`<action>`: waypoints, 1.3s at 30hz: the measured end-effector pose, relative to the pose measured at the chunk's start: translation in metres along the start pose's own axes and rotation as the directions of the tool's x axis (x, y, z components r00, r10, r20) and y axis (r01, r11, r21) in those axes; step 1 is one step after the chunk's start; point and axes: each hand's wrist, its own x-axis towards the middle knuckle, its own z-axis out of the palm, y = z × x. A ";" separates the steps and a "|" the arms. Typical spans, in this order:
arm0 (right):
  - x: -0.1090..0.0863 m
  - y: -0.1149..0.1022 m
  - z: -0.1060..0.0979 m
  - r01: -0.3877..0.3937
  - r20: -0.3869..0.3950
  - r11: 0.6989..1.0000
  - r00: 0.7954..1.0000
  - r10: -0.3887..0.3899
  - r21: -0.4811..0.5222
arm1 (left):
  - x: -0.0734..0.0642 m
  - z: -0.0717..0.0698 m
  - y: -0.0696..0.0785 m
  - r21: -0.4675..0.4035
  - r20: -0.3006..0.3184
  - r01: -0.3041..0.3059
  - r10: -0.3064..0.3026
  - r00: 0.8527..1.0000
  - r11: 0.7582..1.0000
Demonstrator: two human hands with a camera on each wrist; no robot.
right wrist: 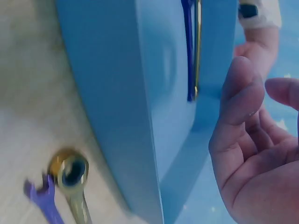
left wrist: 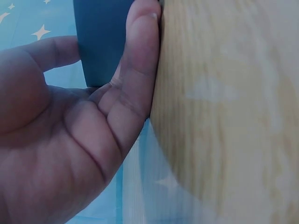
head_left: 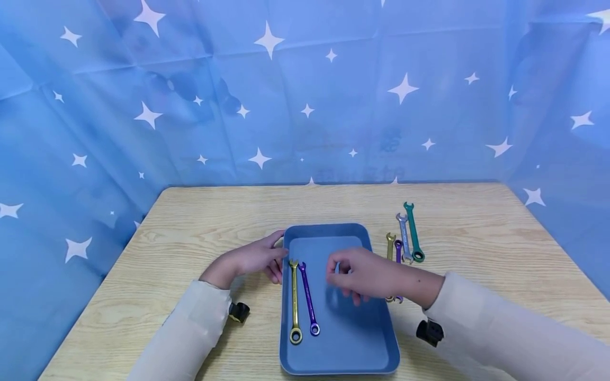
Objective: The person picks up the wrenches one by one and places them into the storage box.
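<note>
Head camera shows our left hand (head_left: 252, 259) gripping the left wall of a rectangular blue tray (head_left: 343, 349) near its far corner, while our right hand (head_left: 364, 272) hovers over the tray's middle. Along the tray's left edge lie a gold metal wrench (head_left: 295, 301) and a purple metal wrench (head_left: 308, 296). Beyond its right edge, on the pale wood-grain desk (head_left: 214, 217), we see a second gold wrench (head_left: 390, 246), a second purple wrench (head_left: 398, 251), a silver wrench (head_left: 404, 238) and a green wrench (head_left: 413, 230), this last nearest the desk's far edge. Left wrist: our thumb hooks the rim, fingers against the outer wall. Right wrist: our fingers bend loosely, thumb tip slightly apart.
</note>
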 end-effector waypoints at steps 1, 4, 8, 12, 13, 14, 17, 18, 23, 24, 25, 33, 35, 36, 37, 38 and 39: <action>-0.001 0.001 -0.003 0.000 -0.009 1.000 1.000 0.000 -0.005 | 0.000 0.000 0.000 0.000 0.004 -0.001 0.001 1.000 1.000; -0.005 0.004 -0.010 -0.006 -0.037 1.000 0.999 0.006 -0.010 | 0.000 0.000 -0.001 -0.001 0.012 -0.004 0.004 1.000 1.000; -0.011 0.011 -0.018 -0.004 -0.106 0.999 0.994 -0.002 -0.053 | 0.000 0.000 -0.002 0.001 0.003 -0.002 0.002 1.000 1.000; -0.019 0.021 -0.028 -0.025 -0.197 0.994 0.980 0.003 -0.106 | 0.003 0.000 -0.005 0.001 0.007 0.001 -0.001 1.000 1.000; -0.021 0.024 -0.031 -0.033 -0.219 0.992 0.976 0.005 -0.123 | 0.003 0.000 -0.006 0.000 0.009 0.005 -0.005 1.000 1.000; -0.023 0.027 -0.034 -0.037 -0.240 0.990 0.971 0.004 -0.134 | 0.004 0.000 -0.006 -0.002 0.008 0.008 -0.008 1.000 1.000; -0.027 0.034 -0.044 -0.057 -0.284 0.986 0.959 0.010 -0.156 | 0.004 0.000 -0.006 -0.004 0.002 0.013 -0.013 1.000 1.000; -0.028 0.037 -0.047 -0.065 -0.296 0.984 0.955 0.013 -0.166 | 0.003 0.000 -0.006 -0.004 -0.001 0.012 -0.012 1.000 1.000; -0.029 0.047 -0.056 -0.115 -0.322 0.972 0.946 0.044 -0.203 | 0.001 -0.002 -0.004 -0.002 0.002 -0.006 0.006 1.000 1.000; -0.028 0.050 -0.056 -0.126 -0.323 0.968 0.945 0.050 -0.217 | 0.001 -0.002 -0.004 0.000 0.003 -0.009 0.009 1.000 1.000; -0.028 0.052 -0.057 -0.131 -0.324 0.964 0.945 0.051 -0.231 | 0.001 -0.002 -0.004 0.002 0.003 -0.011 0.011 1.000 1.000; -0.024 0.072 -0.057 -0.211 -0.286 0.935 0.950 0.128 -0.284 | 0.000 -0.002 -0.003 0.000 0.004 0.001 -0.001 1.000 1.000; -0.024 0.077 -0.056 -0.232 -0.273 0.928 0.950 0.152 -0.291 | -0.001 -0.002 -0.002 -0.002 0.004 0.005 -0.005 1.000 1.000; -0.024 0.080 -0.056 -0.238 -0.271 0.924 0.950 0.157 -0.299 | 0.000 -0.001 -0.002 0.001 0.002 0.005 -0.005 1.000 1.000; -0.024 0.082 -0.056 -0.241 -0.272 0.919 0.949 0.157 -0.311 | 0.000 -0.001 -0.002 0.001 0.001 0.004 -0.004 1.000 1.000; -0.024 0.084 -0.055 -0.243 -0.275 0.914 0.949 0.154 -0.326 | 0.000 -0.001 -0.002 0.001 0.000 0.006 -0.006 1.000 1.000; -0.023 0.086 -0.055 -0.240 -0.279 0.909 0.949 0.146 -0.341 | 0.000 -0.001 -0.002 0.002 0.000 0.006 -0.006 1.000 1.000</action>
